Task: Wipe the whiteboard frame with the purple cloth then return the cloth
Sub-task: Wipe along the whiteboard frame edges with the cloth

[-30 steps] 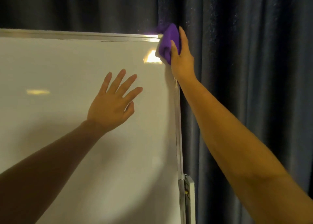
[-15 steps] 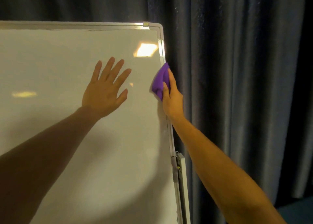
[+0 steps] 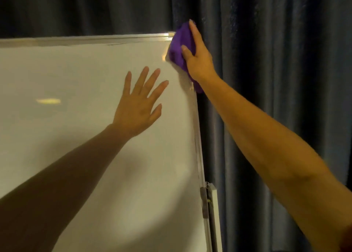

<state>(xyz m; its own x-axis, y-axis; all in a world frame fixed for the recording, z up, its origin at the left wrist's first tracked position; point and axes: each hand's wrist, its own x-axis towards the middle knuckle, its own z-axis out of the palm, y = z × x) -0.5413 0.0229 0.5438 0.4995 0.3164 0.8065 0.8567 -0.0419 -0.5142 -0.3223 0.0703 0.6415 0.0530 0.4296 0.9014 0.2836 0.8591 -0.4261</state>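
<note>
The right hand (image 3: 198, 61) presses a crumpled purple cloth (image 3: 180, 46) against the upper right corner of the whiteboard's thin silver metal frame (image 3: 95, 40). Its fingers (image 3: 194, 32) are wrapped over the cloth, the index finger stretched upward along the outer side and the thumb bent across the front, so the cloth is gripped between them and the frame corner. The corner itself is hidden under the cloth. A lower fold of the purple fabric shows below the wrist, beside the right vertical rail of the frame.

The left hand (image 3: 137, 107) lies flat on the glossy white board surface (image 3: 66, 80), palm down, with its fingers spread apart and holding nothing. It sits to the left of and below the cloth, near the right rail but not touching it.

Both bare forearms reach up from the lower edge of the view. The board reflects two pale ceiling lights (image 3: 48, 100). A grey bracket (image 3: 206, 200) is fixed to the right rail low down. Behind the board hangs a dark blue-grey pleated curtain (image 3: 276, 80), which fills the right side and the top of the view.
</note>
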